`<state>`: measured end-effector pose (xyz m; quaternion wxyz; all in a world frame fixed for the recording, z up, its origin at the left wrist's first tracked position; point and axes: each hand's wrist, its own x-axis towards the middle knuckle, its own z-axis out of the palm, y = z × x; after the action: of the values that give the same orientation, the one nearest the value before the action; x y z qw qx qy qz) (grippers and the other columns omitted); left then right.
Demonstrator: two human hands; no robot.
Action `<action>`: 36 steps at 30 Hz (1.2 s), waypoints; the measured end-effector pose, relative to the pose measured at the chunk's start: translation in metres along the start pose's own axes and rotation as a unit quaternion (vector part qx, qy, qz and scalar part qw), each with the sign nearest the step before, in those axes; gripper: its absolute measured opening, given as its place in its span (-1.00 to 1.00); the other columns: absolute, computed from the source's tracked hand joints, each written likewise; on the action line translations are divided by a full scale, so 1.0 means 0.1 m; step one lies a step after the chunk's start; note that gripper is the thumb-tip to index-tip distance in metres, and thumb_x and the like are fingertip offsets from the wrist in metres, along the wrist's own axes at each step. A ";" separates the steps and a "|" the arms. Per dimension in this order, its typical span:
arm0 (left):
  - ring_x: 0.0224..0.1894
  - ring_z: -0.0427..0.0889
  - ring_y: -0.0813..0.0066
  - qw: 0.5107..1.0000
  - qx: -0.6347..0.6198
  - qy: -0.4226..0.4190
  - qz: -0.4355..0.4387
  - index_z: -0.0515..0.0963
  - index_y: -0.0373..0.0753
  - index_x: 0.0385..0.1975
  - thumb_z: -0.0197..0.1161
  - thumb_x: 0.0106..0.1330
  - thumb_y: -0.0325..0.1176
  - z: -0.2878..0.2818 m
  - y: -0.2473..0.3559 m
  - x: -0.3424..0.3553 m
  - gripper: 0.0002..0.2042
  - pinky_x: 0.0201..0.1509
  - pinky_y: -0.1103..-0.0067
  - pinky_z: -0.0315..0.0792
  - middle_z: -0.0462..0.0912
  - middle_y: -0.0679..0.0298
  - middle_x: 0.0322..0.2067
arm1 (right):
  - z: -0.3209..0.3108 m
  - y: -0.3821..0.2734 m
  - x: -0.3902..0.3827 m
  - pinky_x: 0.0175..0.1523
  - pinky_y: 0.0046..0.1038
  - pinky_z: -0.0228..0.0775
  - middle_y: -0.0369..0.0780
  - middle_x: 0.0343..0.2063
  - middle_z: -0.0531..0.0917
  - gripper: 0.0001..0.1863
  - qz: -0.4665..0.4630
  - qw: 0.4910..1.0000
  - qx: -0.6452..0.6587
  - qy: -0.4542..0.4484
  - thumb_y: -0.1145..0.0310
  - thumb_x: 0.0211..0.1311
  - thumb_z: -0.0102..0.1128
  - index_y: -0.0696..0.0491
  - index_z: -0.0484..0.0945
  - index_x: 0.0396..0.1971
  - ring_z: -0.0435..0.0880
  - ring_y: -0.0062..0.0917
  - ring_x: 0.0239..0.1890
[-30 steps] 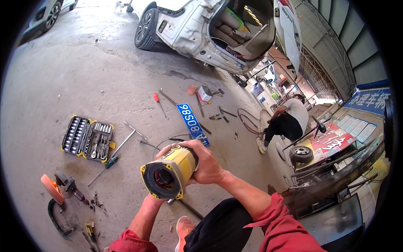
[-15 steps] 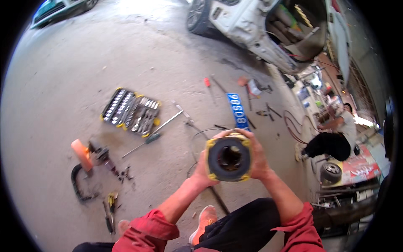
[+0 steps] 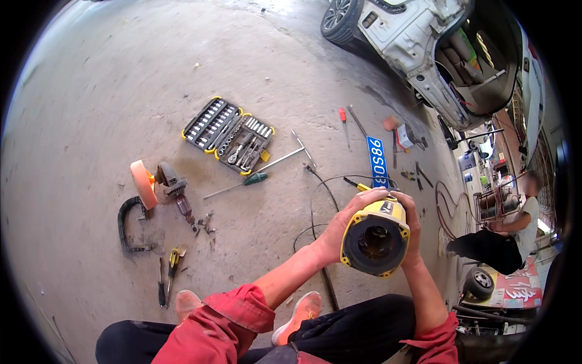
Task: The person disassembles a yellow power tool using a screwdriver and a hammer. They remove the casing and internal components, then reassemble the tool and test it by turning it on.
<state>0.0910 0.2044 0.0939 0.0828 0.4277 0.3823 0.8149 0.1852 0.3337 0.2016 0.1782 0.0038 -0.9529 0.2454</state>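
Note:
Between my two hands is the yellow motor housing (image 3: 395,212) of a power tool, its round, black-rimmed open end facing up toward me. My left hand (image 3: 341,233) wraps its left side, and my right hand (image 3: 413,227) wraps its right side. The inside of the bore is dark. Over on the left floor lie a grey gear head (image 3: 173,179) with a copper-coloured armature (image 3: 184,207), beside an orange disc-shaped piece (image 3: 143,184). Small loose parts (image 3: 205,225) are scattered by the armature. A thin dark cable (image 3: 313,209) loops on the floor left of the housing.
An open socket set (image 3: 213,124), a T-handled bar (image 3: 276,160), a green-handled screwdriver (image 3: 256,179), and two more screwdrivers (image 3: 172,262) lie leftward. Beyond my hands are a blue licence plate (image 3: 376,159) and pliers (image 3: 408,175). A stripped white car (image 3: 418,45) and a crouching person (image 3: 520,227) are at right.
The housing, still in both hands, has shifted right in view and tilted, showing more of its yellow side. The floor items also sit further right as the view has turned.

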 end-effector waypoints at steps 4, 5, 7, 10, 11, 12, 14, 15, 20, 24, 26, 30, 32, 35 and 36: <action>0.38 0.38 0.29 0.998 -0.060 -0.019 -0.028 0.17 -0.21 0.46 0.59 0.03 -0.37 -0.03 0.00 0.00 -0.05 0.48 0.48 0.25 0.36 0.15 0.34 | 0.01 -0.05 0.02 0.21 -0.38 0.42 -0.15 0.02 0.54 -0.12 -0.004 0.999 -0.036 0.002 0.28 -0.18 0.71 0.08 0.39 0.19 0.57 -0.35 0.08; 0.37 0.39 0.34 0.996 -0.072 -0.027 -0.040 0.15 -0.21 0.47 0.60 0.03 -0.39 -0.04 0.02 0.00 -0.03 0.47 0.51 0.26 0.36 0.16 0.34 | 0.01 -0.06 0.01 0.20 -0.38 0.42 -0.15 0.02 0.54 -0.13 0.000 0.999 -0.038 0.003 0.28 -0.17 0.71 0.08 0.39 0.19 0.57 -0.35 0.08; 0.33 0.42 0.43 0.993 -0.099 -0.035 -0.061 0.10 -0.20 0.50 0.60 0.03 -0.42 -0.05 0.05 -0.01 0.01 0.46 0.55 0.27 0.37 0.20 0.32 | 0.03 -0.07 0.02 0.20 -0.37 0.42 -0.14 0.01 0.54 -0.13 0.003 0.999 -0.044 0.005 0.28 -0.17 0.71 0.08 0.39 0.18 0.57 -0.34 0.08; 0.28 0.43 0.54 0.989 -0.124 -0.035 -0.078 0.02 -0.19 0.54 0.60 0.02 -0.46 -0.04 0.07 -0.02 0.07 0.43 0.59 0.30 0.39 0.25 0.29 | 0.04 -0.09 0.02 0.20 -0.37 0.42 -0.14 0.01 0.54 -0.13 0.004 0.999 -0.051 0.004 0.30 -0.18 0.71 0.08 0.39 0.18 0.57 -0.33 0.07; 0.27 0.44 0.55 0.990 -0.116 -0.032 -0.074 -0.01 -0.19 0.54 0.61 0.01 -0.47 -0.05 0.07 -0.02 0.09 0.42 0.60 0.31 0.40 0.26 0.28 | 0.05 -0.11 0.03 0.20 -0.36 0.42 -0.14 0.01 0.54 -0.13 0.005 0.999 -0.050 0.002 0.31 -0.19 0.71 0.08 0.39 0.18 0.57 -0.33 0.07; 0.26 0.44 0.56 0.991 -0.108 -0.030 -0.069 -0.03 -0.19 0.55 0.61 0.01 -0.47 -0.04 0.08 -0.03 0.11 0.41 0.60 0.31 0.41 0.27 0.27 | 0.04 -0.13 0.03 0.20 -0.36 0.42 -0.14 0.01 0.54 -0.13 0.007 0.999 -0.050 0.001 0.32 -0.19 0.70 0.08 0.39 0.18 0.57 -0.33 0.07; 0.25 0.44 0.57 0.987 -0.131 -0.033 -0.083 -0.04 -0.19 0.55 0.61 0.01 -0.47 -0.04 0.09 -0.02 0.11 0.41 0.61 0.32 0.41 0.27 0.26 | 0.04 -0.11 0.02 0.20 -0.35 0.42 -0.13 0.01 0.55 -0.14 0.009 0.998 -0.059 0.003 0.35 -0.18 0.69 0.09 0.39 0.19 0.57 -0.33 0.07; 0.25 0.44 0.57 0.985 -0.142 -0.034 -0.091 -0.05 -0.19 0.55 0.60 0.02 -0.46 -0.04 0.09 -0.03 0.11 0.41 0.61 0.33 0.42 0.27 0.26 | 0.04 -0.11 0.02 0.20 -0.35 0.42 -0.13 0.01 0.55 -0.14 0.010 0.998 -0.062 0.004 0.36 -0.17 0.69 0.09 0.39 0.19 0.57 -0.33 0.07; 0.34 0.40 0.47 0.995 -0.091 -0.023 -0.038 0.06 -0.23 0.52 0.59 0.03 -0.43 -0.06 0.04 -0.03 0.03 0.46 0.55 0.28 0.29 0.18 0.40 | 0.04 -0.12 0.02 0.19 -0.36 0.42 -0.14 0.00 0.55 -0.17 0.015 0.998 -0.058 0.000 0.38 -0.14 0.66 0.09 0.39 0.19 0.58 -0.34 0.06; 0.41 0.35 0.38 0.996 -0.088 -0.022 -0.023 0.13 -0.26 0.48 0.58 0.04 -0.41 -0.05 -0.03 -0.06 -0.02 0.50 0.51 0.22 0.18 0.13 0.48 | 0.05 -0.13 0.01 0.19 -0.37 0.42 -0.16 -0.01 0.56 -0.17 0.037 0.998 -0.047 -0.002 0.37 -0.13 0.66 0.08 0.39 0.19 0.59 -0.36 0.05; 0.43 0.32 0.37 0.995 -0.091 -0.033 -0.031 0.14 -0.19 0.49 0.61 0.03 -0.33 -0.05 -0.07 -0.07 -0.01 0.46 0.47 0.27 0.12 0.16 0.51 | 0.05 -0.15 0.02 0.20 -0.38 0.42 -0.17 -0.01 0.55 -0.17 0.029 0.998 -0.055 -0.006 0.36 -0.13 0.66 0.08 0.38 0.20 0.59 -0.37 0.05; 0.45 0.29 0.35 0.990 -0.111 -0.047 -0.069 0.15 -0.13 0.49 0.63 0.02 -0.28 -0.04 -0.08 -0.10 0.00 0.46 0.44 0.28 0.08 0.17 0.52 | 0.05 -0.13 0.01 0.20 -0.37 0.42 -0.16 0.00 0.55 -0.15 0.025 0.997 -0.068 -0.006 0.36 -0.14 0.67 0.07 0.38 0.20 0.59 -0.36 0.06; 0.46 0.28 0.33 0.991 -0.120 -0.031 -0.060 0.15 -0.12 0.49 0.64 0.02 -0.27 -0.02 -0.06 -0.08 0.00 0.47 0.43 0.27 0.08 0.16 0.52 | 0.04 -0.12 0.00 0.21 -0.37 0.42 -0.15 0.00 0.55 -0.15 0.024 0.997 -0.079 -0.007 0.36 -0.14 0.67 0.07 0.38 0.21 0.59 -0.34 0.06; 0.48 0.26 0.29 0.992 -0.116 -0.030 -0.049 0.14 -0.11 0.49 0.65 0.02 -0.25 -0.02 -0.05 -0.07 0.01 0.49 0.41 0.25 0.07 0.14 0.52 | 0.04 -0.12 0.00 0.21 -0.36 0.42 -0.15 0.00 0.55 -0.14 0.021 0.996 -0.087 -0.008 0.35 -0.15 0.67 0.07 0.38 0.22 0.59 -0.33 0.07; 0.48 0.25 0.27 0.992 -0.113 -0.033 -0.045 0.14 -0.12 0.49 0.65 0.02 -0.25 -0.03 -0.05 -0.07 0.01 0.50 0.40 0.24 0.07 0.13 0.52 | 0.03 -0.12 -0.01 0.21 -0.36 0.42 -0.14 0.00 0.55 -0.14 0.020 0.996 -0.089 -0.009 0.35 -0.15 0.66 0.07 0.37 0.22 0.59 -0.32 0.08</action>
<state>0.0926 0.2032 0.0850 0.1802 0.4247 0.3039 0.8336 0.1858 0.3220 0.2041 0.1646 -0.0286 -0.9724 0.1628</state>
